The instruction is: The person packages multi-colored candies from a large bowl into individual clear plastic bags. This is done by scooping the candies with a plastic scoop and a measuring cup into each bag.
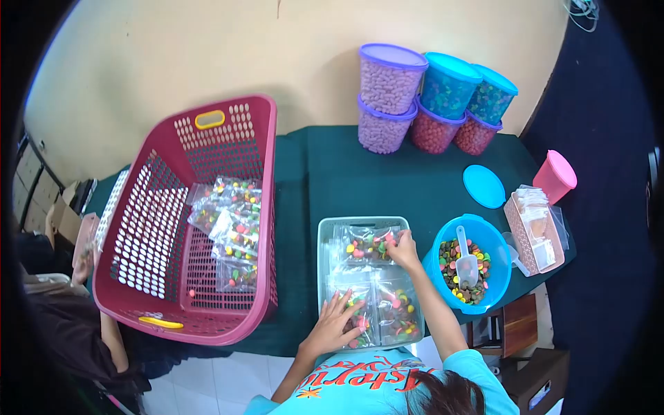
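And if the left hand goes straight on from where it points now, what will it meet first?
Likely the upper bag of sweets, beyond the lower left bag under the left hand. Its fingers are spread and depth is unclear, so the line is rough.

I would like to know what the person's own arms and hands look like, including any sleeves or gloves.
The left hand and right hand are both ungloved, with fingers uncovered. The forearms are bare, below a turquoise shirt with short, plain sleeves. No watch or ring can be made out.
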{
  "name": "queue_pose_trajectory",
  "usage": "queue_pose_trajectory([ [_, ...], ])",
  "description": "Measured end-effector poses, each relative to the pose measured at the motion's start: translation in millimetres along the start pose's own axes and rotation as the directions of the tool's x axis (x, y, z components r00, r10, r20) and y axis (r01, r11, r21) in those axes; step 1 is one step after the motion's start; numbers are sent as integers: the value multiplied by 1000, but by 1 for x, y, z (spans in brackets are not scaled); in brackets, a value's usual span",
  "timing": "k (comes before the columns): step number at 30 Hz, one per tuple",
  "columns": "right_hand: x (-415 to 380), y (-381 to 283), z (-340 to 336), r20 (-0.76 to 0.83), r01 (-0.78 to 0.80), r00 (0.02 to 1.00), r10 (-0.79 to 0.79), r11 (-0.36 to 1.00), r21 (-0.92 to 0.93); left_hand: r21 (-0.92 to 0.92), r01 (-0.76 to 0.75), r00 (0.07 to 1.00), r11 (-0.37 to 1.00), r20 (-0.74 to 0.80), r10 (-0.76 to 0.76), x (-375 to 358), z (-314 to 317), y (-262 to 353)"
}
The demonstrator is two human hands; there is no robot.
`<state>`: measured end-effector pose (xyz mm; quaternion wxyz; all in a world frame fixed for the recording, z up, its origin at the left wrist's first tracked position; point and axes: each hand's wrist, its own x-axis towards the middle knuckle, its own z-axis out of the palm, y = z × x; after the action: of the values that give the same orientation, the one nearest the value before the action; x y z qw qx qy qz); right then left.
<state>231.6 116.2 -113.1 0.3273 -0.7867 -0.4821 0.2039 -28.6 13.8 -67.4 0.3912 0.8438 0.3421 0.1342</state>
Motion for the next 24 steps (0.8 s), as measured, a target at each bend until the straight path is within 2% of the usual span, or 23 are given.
queue_pose_trajectory([
  [1,-1,-3,-2,-21,4,1000,-4,1000,17,22,-16,1000,1000,2,16,0,1,0],
  [3,-4,-7,-2,79,-30,996,33,999,-31,24,-4,1000,1000,5,4,0,1,-1],
  [5,-4,-5,4,47,30,998,-28,999,-39,40,-20,1000,999,-7,20,-1,4,-6],
  [7,-9,-19,-1,106,-64,992,75,993,-101,-30,-16,999,999,-44,14,-3,0,1],
  [9,-9,-24,2,102,-70,991,89,982,-175,-38,-24,999,999,-47,22,-4,2,1],
  [11,-15,-27,-1,127,-96,985,119,980,-173,-42,-27,999,999,-42,26,-3,2,1],
  [13,-33,-40,-13,65,231,973,-223,954,-193,-9,5,998,1000,-55,-5,-3,2,3],
  [15,-60,-59,-36,74,432,901,-427,898,-80,-26,-13,999,1000,-40,12,-1,5,-4],
  [17,-91,-65,-52,155,570,799,-581,814,109,-45,-26,999,999,-49,24,1,4,-8],
  [19,-123,-63,-68,366,568,702,-611,790,229,-49,-22,999,999,-28,21,3,2,-6],
  [20,-133,-57,-71,357,564,710,-607,794,226,-32,-13,999,999,-33,12,3,2,-5],
  [22,-152,-45,-76,479,529,629,-612,789,313,4,6,999,1000,-49,-6,3,3,-3],
  [24,-168,-34,-87,454,514,672,-585,810,283,40,-2,998,999,-61,4,4,5,1],
])
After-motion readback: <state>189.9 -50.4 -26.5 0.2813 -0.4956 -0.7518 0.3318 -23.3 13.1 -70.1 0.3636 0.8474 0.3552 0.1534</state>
